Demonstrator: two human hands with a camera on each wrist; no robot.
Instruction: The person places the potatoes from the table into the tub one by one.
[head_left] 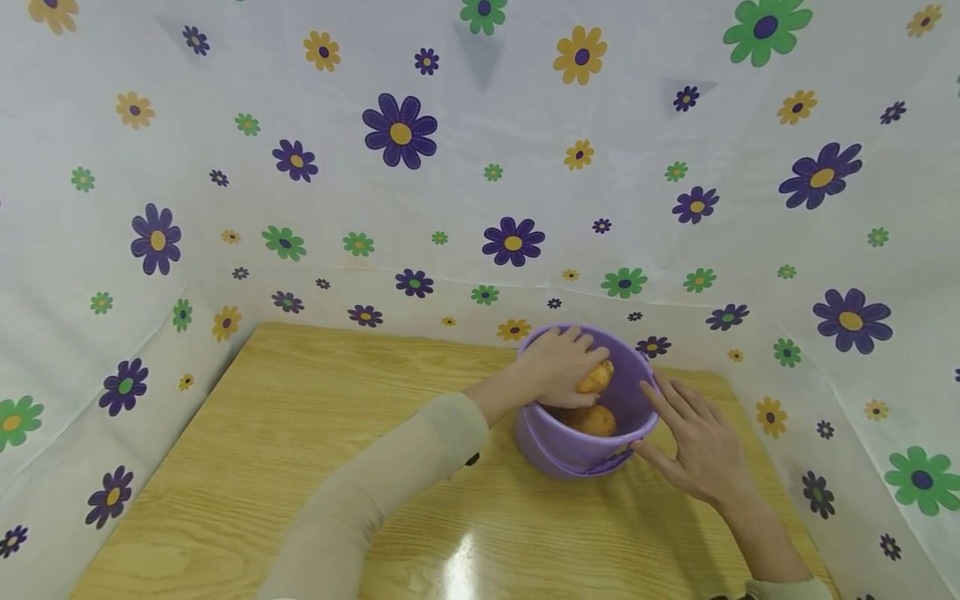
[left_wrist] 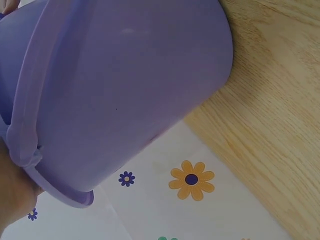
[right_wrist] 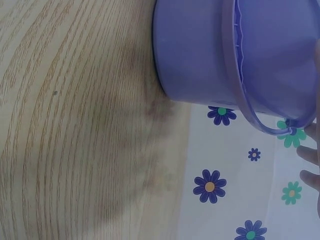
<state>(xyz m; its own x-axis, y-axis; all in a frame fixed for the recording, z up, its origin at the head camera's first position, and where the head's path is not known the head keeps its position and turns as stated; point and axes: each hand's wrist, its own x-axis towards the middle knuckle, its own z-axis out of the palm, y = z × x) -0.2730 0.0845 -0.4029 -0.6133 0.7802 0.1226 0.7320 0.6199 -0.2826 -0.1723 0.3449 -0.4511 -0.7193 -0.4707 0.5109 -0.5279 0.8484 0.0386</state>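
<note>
A purple bucket (head_left: pixel 577 454) stands upright on the table in the head view, its handle hanging down along the near side. My left hand (head_left: pixel 562 367) reaches over the rim into it and grips a yellow-brown potato (head_left: pixel 597 377) between fingers and thumb. Below that lies another potato (head_left: pixel 597 422) inside the bucket; the deeper part is hidden. With its fingers extended, my right hand (head_left: pixel 697 442) touches the right side of the rim. In the left wrist view the bucket wall (left_wrist: pixel 140 75) and its handle (left_wrist: pixel 37 75) fill much of the picture.
The wood-grain table (head_left: pixel 360 433) spreads to the left and front of the bucket. A white cloth (head_left: pixel 465 192) printed with purple, green and yellow flowers hangs behind and along both sides. A small dark object (head_left: pixel 472 459) shows beside the left sleeve (head_left: pixel 390 475).
</note>
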